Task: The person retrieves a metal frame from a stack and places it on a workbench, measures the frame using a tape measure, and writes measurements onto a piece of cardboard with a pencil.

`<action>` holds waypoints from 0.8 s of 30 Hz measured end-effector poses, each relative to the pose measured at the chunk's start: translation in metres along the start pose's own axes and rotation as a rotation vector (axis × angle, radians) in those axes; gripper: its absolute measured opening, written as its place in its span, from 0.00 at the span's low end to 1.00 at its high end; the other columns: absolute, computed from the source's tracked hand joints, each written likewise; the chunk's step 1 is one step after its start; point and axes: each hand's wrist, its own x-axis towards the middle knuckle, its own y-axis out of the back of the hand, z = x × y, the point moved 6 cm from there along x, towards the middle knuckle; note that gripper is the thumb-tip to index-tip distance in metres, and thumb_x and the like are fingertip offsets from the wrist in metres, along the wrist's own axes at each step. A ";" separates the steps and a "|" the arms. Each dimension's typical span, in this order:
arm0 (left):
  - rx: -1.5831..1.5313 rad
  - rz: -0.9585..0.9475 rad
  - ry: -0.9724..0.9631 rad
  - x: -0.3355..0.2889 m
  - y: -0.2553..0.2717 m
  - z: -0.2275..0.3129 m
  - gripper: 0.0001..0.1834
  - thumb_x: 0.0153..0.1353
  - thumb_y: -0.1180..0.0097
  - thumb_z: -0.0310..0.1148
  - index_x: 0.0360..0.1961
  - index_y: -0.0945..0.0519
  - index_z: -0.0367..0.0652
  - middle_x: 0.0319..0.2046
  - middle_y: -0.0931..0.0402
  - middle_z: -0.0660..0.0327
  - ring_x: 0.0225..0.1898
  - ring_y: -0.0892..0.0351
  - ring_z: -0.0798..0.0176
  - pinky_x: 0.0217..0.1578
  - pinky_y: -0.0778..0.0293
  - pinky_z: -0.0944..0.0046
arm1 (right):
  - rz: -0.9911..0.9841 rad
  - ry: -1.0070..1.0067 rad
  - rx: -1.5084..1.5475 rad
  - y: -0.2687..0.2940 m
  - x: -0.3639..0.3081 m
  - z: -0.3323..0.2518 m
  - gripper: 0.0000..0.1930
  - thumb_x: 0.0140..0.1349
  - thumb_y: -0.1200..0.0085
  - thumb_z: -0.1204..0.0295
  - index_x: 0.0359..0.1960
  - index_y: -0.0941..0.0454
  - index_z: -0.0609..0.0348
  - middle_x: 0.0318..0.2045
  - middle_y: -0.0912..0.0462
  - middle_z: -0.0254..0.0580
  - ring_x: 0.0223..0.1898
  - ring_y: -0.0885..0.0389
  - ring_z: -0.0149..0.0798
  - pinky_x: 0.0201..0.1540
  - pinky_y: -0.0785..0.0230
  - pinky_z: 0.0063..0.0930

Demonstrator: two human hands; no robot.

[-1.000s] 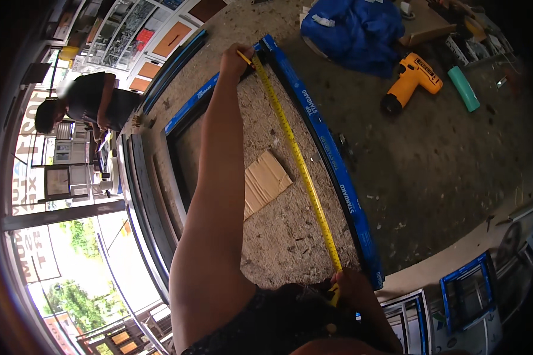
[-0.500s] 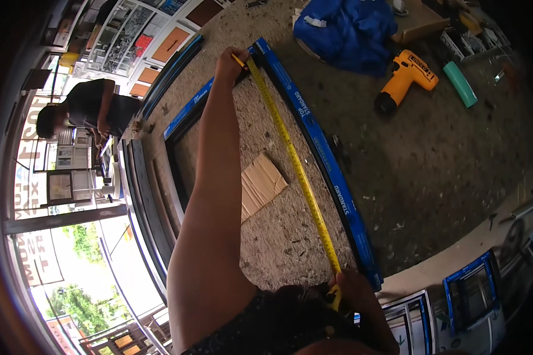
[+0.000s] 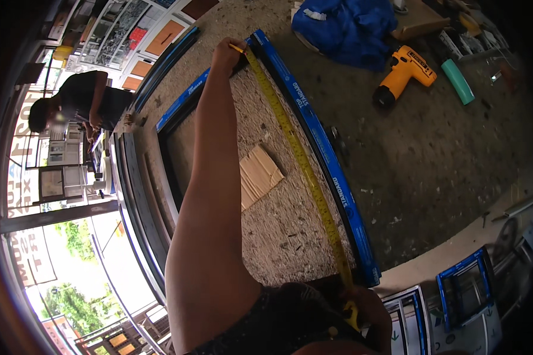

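Note:
A yellow tape measure (image 3: 305, 160) is stretched along the inner side of a blue-wrapped frame bar (image 3: 317, 142). At its far end my left hand (image 3: 224, 58) is closed by the frame's corner, with a thin orange-yellow stick like a pencil (image 3: 237, 48) poking out of the fingers. Whether those fingers also pinch the tape's end is hard to make out. Close to my body, my right hand (image 3: 367, 307) is closed around the tape's yellow case (image 3: 352, 316), partly in shadow. A piece of corrugated cardboard (image 3: 259, 178) lies inside the frame.
An orange cordless drill (image 3: 404, 74), a green cylinder (image 3: 458, 81) and a blue cloth (image 3: 343, 32) lie beyond the bar. Dark metal profiles (image 3: 142, 183) stretch along the left. Another person (image 3: 89, 100) stands there. Blue-edged frames (image 3: 466, 287) lean at lower right.
My right hand and the tape case have moved slightly down and right, toward the frame's near end. My left hand stays at the far corner. The whole view has shifted a little.

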 end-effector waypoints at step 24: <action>0.571 -0.254 -0.024 0.113 -0.039 -0.076 0.26 0.57 0.41 0.56 0.34 0.16 0.40 0.26 0.21 0.54 0.29 0.20 0.56 0.34 0.25 0.55 | 0.231 0.094 0.145 -0.016 -0.015 0.051 0.23 0.73 0.62 0.53 0.45 0.21 0.59 0.39 0.18 0.42 0.39 0.18 0.37 0.47 0.27 0.32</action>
